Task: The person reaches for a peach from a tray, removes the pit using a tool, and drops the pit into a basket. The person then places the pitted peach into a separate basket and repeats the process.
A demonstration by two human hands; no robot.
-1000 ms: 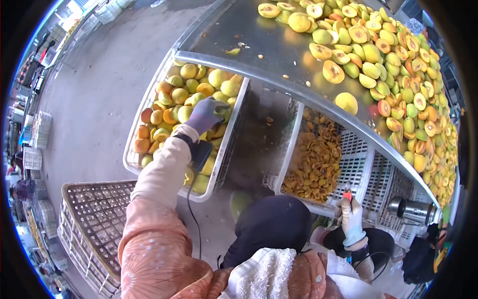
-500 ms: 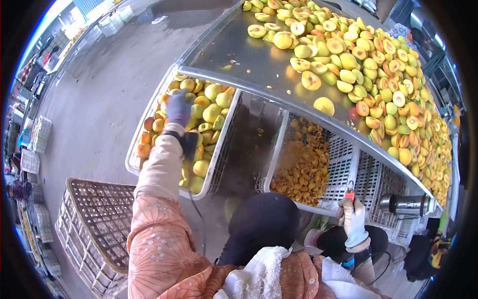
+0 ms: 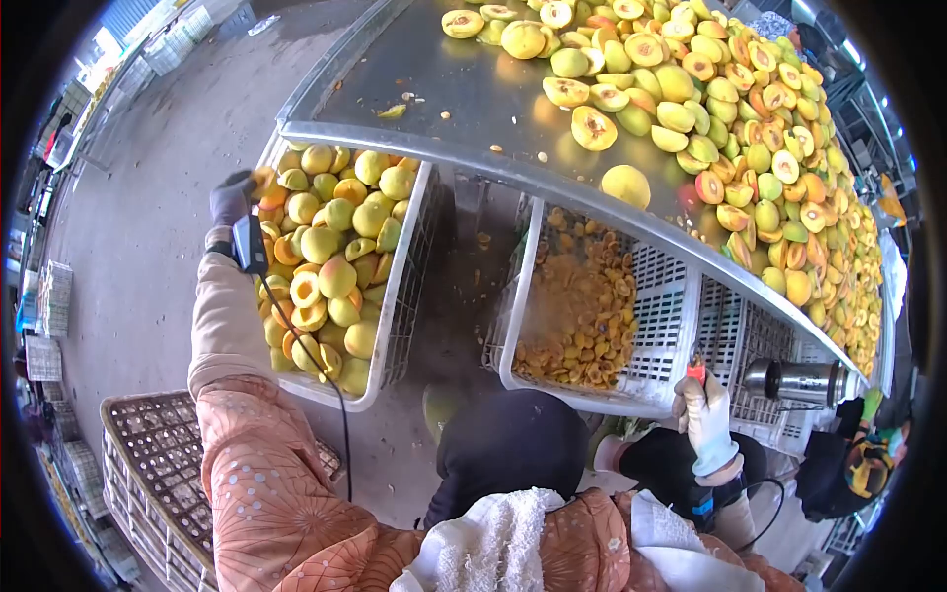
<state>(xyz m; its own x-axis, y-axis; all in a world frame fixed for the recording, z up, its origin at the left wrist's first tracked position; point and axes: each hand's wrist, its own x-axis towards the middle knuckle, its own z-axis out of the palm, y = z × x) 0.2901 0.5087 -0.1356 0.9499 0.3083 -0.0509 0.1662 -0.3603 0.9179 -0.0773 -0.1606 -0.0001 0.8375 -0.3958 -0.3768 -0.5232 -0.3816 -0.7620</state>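
My left hand, in a grey glove, is at the left rim of a white crate of yellow peaches, whole and cut. Its fingers look curled beside an orange peach piece; glove and blur hide what they grip. A dark device with a black cable is strapped at that wrist. In a pale glove, my right hand is closed around a small red-handled tool with a metal tip, held upright in front of a partly filled white crate of small orange-brown fruit pieces.
Above the crates slopes a metal table heaped with halved peaches. An upside-down-looking brown and white crate stands at lower left. A steel flask lies at right, near another white crate. My knee is between the crates.
My left hand has moved left, from over the middle of the peaches to the crate's left rim. The view has shifted slightly. My right hand stays nearly still with the tool.
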